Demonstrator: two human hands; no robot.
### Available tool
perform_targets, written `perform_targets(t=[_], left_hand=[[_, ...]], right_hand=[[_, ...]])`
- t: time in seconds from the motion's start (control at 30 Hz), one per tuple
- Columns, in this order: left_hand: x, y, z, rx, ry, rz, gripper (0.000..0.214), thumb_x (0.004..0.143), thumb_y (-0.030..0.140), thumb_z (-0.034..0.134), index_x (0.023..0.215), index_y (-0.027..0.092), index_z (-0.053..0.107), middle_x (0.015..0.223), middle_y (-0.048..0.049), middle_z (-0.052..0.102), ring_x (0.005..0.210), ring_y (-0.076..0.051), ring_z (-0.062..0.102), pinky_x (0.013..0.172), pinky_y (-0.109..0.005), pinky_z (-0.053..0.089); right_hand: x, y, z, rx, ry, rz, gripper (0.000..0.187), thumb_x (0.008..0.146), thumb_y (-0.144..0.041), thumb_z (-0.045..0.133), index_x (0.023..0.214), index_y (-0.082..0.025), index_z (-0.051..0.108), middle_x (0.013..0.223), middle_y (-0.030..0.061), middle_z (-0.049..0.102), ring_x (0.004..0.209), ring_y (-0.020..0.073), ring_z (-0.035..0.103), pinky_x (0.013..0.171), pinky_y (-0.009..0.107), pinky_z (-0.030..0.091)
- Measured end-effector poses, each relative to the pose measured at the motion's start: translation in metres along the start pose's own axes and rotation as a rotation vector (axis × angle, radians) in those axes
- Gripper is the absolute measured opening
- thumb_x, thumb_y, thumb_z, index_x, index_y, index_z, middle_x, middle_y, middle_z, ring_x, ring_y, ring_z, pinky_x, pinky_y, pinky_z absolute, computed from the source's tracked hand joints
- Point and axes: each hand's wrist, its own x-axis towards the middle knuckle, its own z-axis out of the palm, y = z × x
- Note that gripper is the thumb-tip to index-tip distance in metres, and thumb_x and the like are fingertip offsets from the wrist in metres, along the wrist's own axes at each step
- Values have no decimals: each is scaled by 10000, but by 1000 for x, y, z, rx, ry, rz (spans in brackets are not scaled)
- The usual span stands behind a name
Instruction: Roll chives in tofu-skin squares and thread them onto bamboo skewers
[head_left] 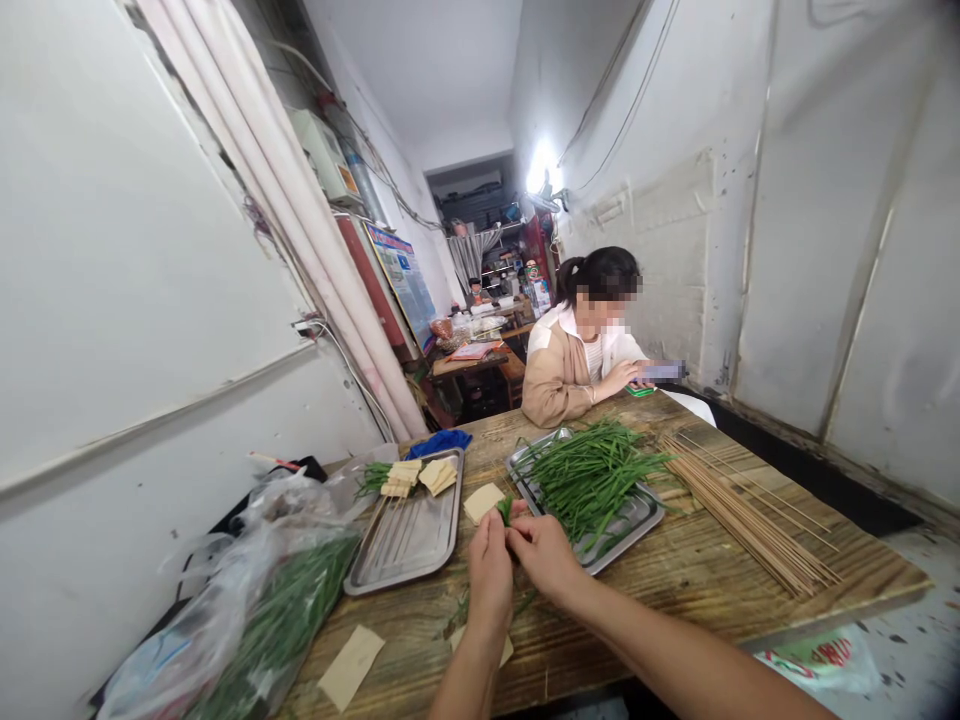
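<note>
My left hand [489, 572] and my right hand [545, 553] meet over the wooden table [675, 580], fingers pinched together on a small bundle of green chives [505, 509]. A beige tofu-skin square [483, 501] lies just beyond the fingertips. To the right stands a steel tray [641, 517] heaped with loose chives [589, 475]. To the left, another steel tray [409, 540] carries several finished tofu rolls on skewers [416, 476].
Bamboo skewers [742, 510] lie in a pile at the table's right. A plastic bag of chives [262, 610] sits at front left, with tofu-skin sheets [350, 665] near the table's near edge. A person in a beige jacket [559, 375] sits at the far end holding a phone.
</note>
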Motion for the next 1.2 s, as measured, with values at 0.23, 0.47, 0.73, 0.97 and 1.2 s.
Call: perform_targets(t=[0.23,0.47,0.73,0.97,1.2], left_hand=[[0,-4,-11,275,-118,120,499,824,611,430,874,151,614,894,-87,680,876,-209,615,877,-357,451],[5,13,-35,377,-253,66,495,776,686,437,716,194,450,580,54,444,499,-94,414,487,-233,355],[-18,40,-70,426,-749,-233,531,758,729,423,687,207,356,563,96,232,472,-50,187,438,-209,182],[-46,50,-94,472,-848,-359,528,750,721,451,702,198,398,633,62,326,548,-72,315,527,-219,317],[-51,44,-111,240,-908,-489,446,752,615,571,757,173,516,669,46,362,533,-56,312,525,-214,273]], right_hand=[[-12,-13,-2,-409,-68,-180,302,885,-155,381,830,-126,677,903,91,681,829,172,607,747,256,439],[-22,-51,-32,-847,-207,-470,289,883,-129,405,1116,-92,572,1049,170,622,998,229,561,888,362,430],[-29,-53,-32,-1097,-508,-830,362,859,-103,450,1210,-19,476,978,155,615,837,217,596,644,306,476],[-55,-55,-25,-1014,-629,-878,313,785,-115,543,1088,-35,539,819,92,601,667,174,551,472,276,343],[-67,-33,-10,-945,-608,-872,236,796,-157,542,1019,-86,570,821,86,599,654,171,525,466,278,281]])
